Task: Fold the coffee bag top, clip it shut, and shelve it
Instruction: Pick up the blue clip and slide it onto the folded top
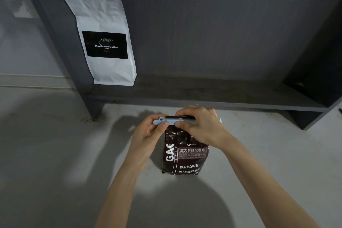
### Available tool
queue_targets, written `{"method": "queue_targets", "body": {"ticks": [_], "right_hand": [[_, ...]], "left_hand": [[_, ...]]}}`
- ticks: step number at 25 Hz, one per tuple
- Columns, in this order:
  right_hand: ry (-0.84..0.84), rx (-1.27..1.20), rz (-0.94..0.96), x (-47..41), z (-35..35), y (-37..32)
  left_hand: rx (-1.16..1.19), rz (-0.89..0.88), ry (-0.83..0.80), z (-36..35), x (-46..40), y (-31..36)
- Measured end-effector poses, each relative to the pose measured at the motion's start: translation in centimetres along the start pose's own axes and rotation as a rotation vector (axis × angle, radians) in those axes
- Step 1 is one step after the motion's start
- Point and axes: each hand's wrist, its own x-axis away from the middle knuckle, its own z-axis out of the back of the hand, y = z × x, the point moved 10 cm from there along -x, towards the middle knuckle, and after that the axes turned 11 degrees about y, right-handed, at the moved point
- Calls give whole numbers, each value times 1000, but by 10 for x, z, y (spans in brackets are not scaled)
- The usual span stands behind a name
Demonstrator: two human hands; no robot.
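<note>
A pale grey floor (55,153) is carrying a dark brown coffee bag (185,157), which is standing upright on it near the middle of the view, with hand shadows lying across the surface around it. At 12 o'clock from that bag, a dark grey shelf (212,96) is sitting low on the floor on short legs. On the shelf board, toward 10 o'clock, a white coffee bag (105,42) with a black label is standing against the left upright.

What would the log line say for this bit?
step: clipping | left hand, right hand: on blue clip | dark coffee bag: upright on floor | shelf: white bag only
</note>
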Motion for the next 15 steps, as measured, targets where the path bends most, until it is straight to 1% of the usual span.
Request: {"method": "queue_targets", "body": {"ticks": [7,11,15], "right_hand": [[-1,-11,15,2,0,0],[30,-17,6,2,3,3],[59,-19,13,2,3,3]], "left_hand": [[-90,-90,11,1,1,10],[-121,-143,61,1,0,11],[-99,-134,123,3,1,7]]}}
